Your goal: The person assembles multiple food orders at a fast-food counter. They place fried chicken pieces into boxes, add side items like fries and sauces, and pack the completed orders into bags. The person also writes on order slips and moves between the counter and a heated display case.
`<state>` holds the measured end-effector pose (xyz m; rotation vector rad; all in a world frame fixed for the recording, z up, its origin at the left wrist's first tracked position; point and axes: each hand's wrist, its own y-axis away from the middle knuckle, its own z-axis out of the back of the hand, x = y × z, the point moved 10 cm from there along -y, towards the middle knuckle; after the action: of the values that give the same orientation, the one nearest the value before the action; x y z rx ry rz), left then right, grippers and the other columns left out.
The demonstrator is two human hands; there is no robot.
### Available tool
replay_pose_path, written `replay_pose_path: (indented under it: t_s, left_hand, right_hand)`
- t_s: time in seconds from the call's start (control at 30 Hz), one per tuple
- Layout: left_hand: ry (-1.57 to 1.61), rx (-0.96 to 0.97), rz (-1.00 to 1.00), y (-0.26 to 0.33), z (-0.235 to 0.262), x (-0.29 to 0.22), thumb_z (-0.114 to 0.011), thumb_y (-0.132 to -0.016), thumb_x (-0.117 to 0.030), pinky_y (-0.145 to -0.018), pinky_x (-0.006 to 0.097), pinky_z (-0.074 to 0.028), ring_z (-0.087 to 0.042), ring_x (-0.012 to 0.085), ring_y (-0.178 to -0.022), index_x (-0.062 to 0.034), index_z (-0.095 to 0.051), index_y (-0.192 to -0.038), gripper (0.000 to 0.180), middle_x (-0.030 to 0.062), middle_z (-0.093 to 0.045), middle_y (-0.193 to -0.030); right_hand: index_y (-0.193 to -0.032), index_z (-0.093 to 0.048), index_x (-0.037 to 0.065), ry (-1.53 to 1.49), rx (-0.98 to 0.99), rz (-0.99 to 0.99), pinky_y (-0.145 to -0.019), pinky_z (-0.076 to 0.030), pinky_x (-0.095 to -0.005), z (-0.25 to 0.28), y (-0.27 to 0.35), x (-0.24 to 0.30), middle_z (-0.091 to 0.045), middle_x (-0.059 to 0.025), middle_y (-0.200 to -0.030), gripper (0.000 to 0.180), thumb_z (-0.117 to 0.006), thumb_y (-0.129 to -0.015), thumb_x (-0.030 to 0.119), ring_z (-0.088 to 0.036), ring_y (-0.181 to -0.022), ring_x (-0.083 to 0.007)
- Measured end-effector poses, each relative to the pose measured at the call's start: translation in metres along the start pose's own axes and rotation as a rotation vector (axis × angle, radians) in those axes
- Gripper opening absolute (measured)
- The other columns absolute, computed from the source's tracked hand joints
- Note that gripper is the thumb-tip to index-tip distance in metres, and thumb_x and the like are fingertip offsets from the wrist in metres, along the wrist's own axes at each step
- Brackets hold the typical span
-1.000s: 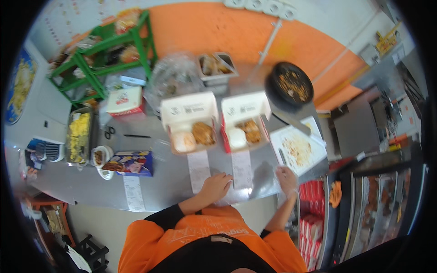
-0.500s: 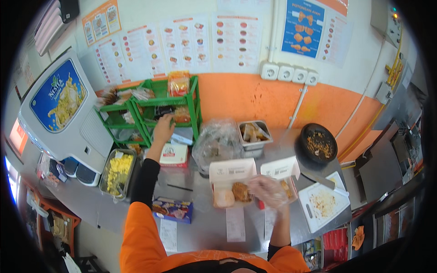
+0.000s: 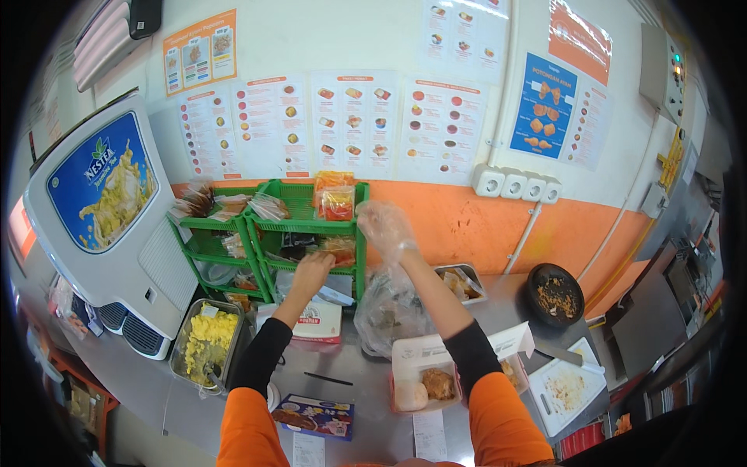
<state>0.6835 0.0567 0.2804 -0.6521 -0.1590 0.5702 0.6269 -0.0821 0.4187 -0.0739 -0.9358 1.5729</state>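
Note:
My left hand [image 3: 311, 272] reaches into the middle tier of a green wire rack [image 3: 268, 226] and touches orange sachets [image 3: 340, 251]; whether it grips one is hidden. My right hand [image 3: 385, 226], in a clear plastic glove, is raised with its fingers apart beside the rack's top tier, next to red-orange packets [image 3: 336, 201]. Below my arms an open white food box [image 3: 424, 380] holds a fried piece and a rice ball. A second open box [image 3: 517, 362] stands to its right.
A crumpled clear plastic bag [image 3: 387, 311] lies behind the boxes. A drink dispenser [image 3: 101, 210] stands at the left, with a metal tray of yellow food [image 3: 204, 342] beside it. Also on the counter are a black bowl [image 3: 554, 294], a white cutting board [image 3: 568, 387] and a blue carton [image 3: 315, 414].
The view has swung up from the counter to the wall. My left hand went from the counter edge to the rack. My right hand rose from the boxes to the rack's top.

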Motion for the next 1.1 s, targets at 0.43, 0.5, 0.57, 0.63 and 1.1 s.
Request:
replay_pose_path:
  t_s: [0.43,0.5,0.57,0.63,1.1]
  left_hand:
    - [0.39,0.161,0.265,0.042,0.075,-0.038,-0.046,-0.096,-0.016,-0.064,0.047,-0.048,-0.063,0.039,-0.079,-0.0059,-0.044,-0.112,0.019,0.0209,-0.063,-0.086]
    - [0.476,0.277,0.288,0.057,0.096,-0.068,-0.046,-0.097,-0.016,-0.062,0.047,-0.049,-0.063,0.0386,-0.074,-0.0072,-0.044,-0.122,0.027,0.0198,-0.064,-0.087]
    - [0.589,0.414,0.26,0.068,0.106,-0.11,-0.045,-0.097,-0.017,-0.058,0.047,-0.049,-0.064,0.0383,-0.069,-0.0088,-0.043,-0.131,0.035,0.0178,-0.066,-0.085]
    - [0.754,0.318,0.051,0.091,0.13,-0.148,-0.044,-0.097,-0.015,-0.057,0.045,-0.049,-0.063,0.0378,-0.064,-0.011,-0.047,-0.132,0.035,0.017,-0.066,-0.082]
    - [0.829,0.416,0.319,0.145,0.055,-0.273,-0.045,-0.089,-0.006,-0.066,0.048,-0.047,-0.061,0.042,-0.072,-0.0079,-0.064,-0.109,0.028,0.0245,-0.061,-0.078]
  right_hand:
    - [-0.093,-0.065,0.006,0.281,0.216,-0.086,-0.078,-0.052,-0.0395,-0.064,-0.085,0.005,-0.069,-0.0101,-0.1,0.022,-0.057,-0.084,0.025,-0.066,-0.09,-0.0317]
    - [-0.091,-0.064,0.005,0.088,0.13,-0.121,-0.075,-0.051,-0.0377,-0.033,-0.073,0.019,-0.068,-0.0104,-0.094,0.021,-0.059,-0.084,0.024,-0.065,-0.084,-0.0282]
    - [-0.091,-0.063,0.004,-0.087,0.053,-0.107,-0.071,-0.049,-0.036,0.01,-0.052,0.018,-0.066,-0.0099,-0.087,0.019,-0.061,-0.084,0.022,-0.063,-0.077,-0.0245]
    - [-0.091,-0.062,0.003,-0.271,0.004,0.02,-0.066,-0.048,-0.0345,0.051,-0.024,0.03,-0.063,-0.0084,-0.078,0.018,-0.063,-0.083,0.02,-0.058,-0.069,-0.0209]
    - [-0.102,-0.068,0.015,0.761,0.688,-0.577,-0.08,-0.053,-0.042,0.123,0.357,-0.169,-0.069,-0.0126,-0.1,0.024,-0.052,-0.085,0.014,-0.066,-0.098,-0.0281]
